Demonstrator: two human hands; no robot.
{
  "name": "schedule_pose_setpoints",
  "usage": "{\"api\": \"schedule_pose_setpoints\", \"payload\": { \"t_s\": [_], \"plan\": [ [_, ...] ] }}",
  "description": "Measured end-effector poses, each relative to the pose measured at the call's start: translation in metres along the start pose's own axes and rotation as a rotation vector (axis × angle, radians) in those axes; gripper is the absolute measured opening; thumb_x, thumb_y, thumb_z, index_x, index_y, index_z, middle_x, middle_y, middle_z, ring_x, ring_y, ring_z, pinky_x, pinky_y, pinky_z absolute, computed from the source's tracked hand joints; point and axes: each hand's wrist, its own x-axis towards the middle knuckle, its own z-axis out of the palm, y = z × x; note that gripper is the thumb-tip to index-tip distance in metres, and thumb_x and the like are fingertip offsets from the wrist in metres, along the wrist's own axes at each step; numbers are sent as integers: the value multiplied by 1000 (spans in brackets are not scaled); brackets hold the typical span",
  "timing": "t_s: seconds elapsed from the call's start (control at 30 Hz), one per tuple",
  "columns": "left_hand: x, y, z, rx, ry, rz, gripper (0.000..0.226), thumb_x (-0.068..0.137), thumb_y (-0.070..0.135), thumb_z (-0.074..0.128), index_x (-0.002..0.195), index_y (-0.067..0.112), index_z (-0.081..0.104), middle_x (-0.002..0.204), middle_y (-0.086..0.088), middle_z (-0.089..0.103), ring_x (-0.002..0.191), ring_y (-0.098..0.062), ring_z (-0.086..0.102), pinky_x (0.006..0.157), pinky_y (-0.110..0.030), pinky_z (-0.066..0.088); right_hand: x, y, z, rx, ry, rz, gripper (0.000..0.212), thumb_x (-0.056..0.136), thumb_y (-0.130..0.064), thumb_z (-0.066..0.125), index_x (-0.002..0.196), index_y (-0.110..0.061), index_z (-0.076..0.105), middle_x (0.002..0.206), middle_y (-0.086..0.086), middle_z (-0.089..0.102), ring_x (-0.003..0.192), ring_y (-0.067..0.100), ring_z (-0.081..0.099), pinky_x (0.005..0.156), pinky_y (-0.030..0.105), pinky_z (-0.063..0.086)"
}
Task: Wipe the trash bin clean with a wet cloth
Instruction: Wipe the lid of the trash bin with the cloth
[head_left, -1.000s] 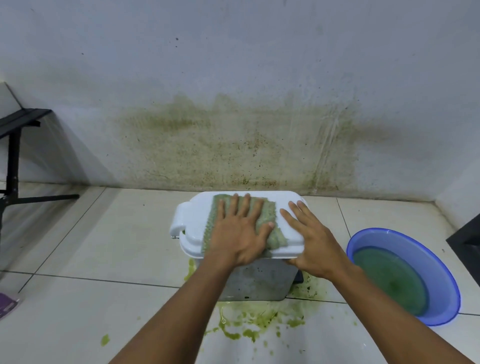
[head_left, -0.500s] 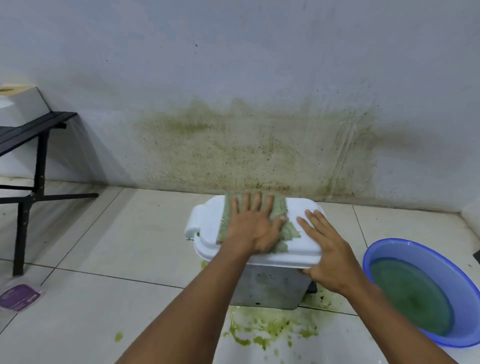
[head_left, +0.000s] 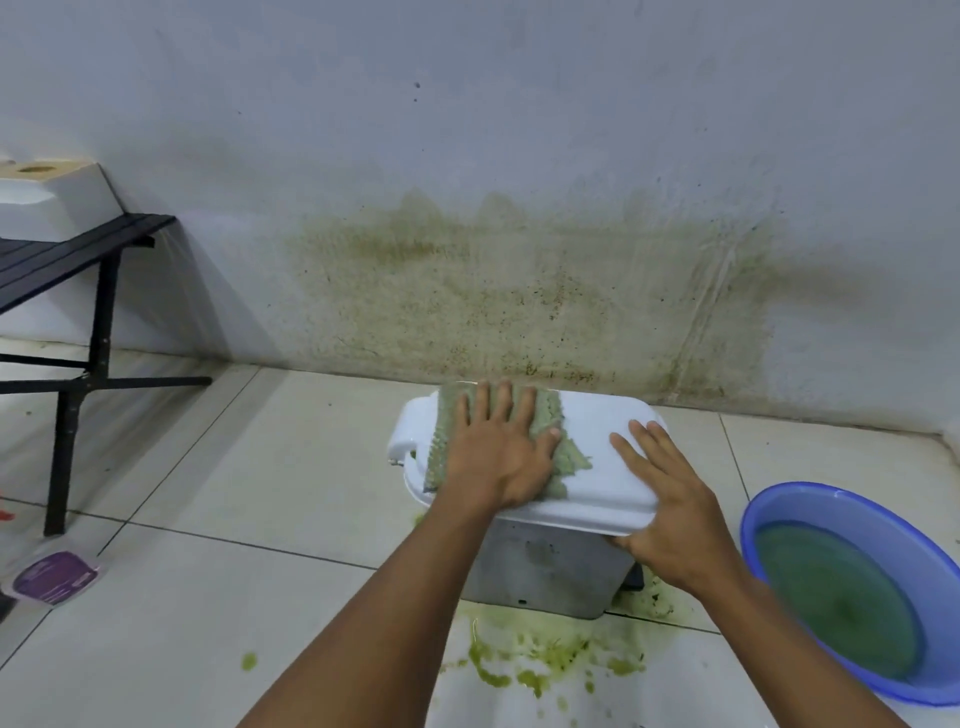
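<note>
The wet cloth (head_left: 540, 415) is pressed flat on the bin (head_left: 545, 566) lid's (head_left: 597, 467) left part by the open left hand (head_left: 498, 457), the right edge is steadied by the spread right hand (head_left: 670, 514), while the bin's grey side is judged yet unwiped.

Home utility corner: tiled floor (head_left: 218, 519), stained wall (head_left: 467, 291)
</note>
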Motion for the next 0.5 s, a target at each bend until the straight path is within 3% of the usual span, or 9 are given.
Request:
{"api": "schedule_pose_setpoints", "payload": {
  "t_s": [0.17,0.33,0.5],
  "plan": [
    [-41,2,18,-74,112,118,71,103,62,6,166,30,6,174,2,-1,160,-17,-12,125,-36,-19,0,4,0,-7,0,-20,111,52,-16,97,148,-28,42,160,-9,29,152,12,18,118,37,27],
    [-57,-50,16,-143,247,-33,63,108,56,17,165,30,17,174,4,6,161,-14,-6,128,-36,-12,0,7,1,-30,-6,-20,111,52,-22,98,148,-29,42,160,-8,31,152,13,20,117,37,26],
    [-65,-43,26,-339,367,-146,64,110,50,22,166,22,12,174,1,-3,158,-12,-18,124,-28,-18,0,7,2,-37,-5,-24,112,51,-24,99,147,-29,43,159,-6,34,151,15,21,117,39,26]
  ]
}}
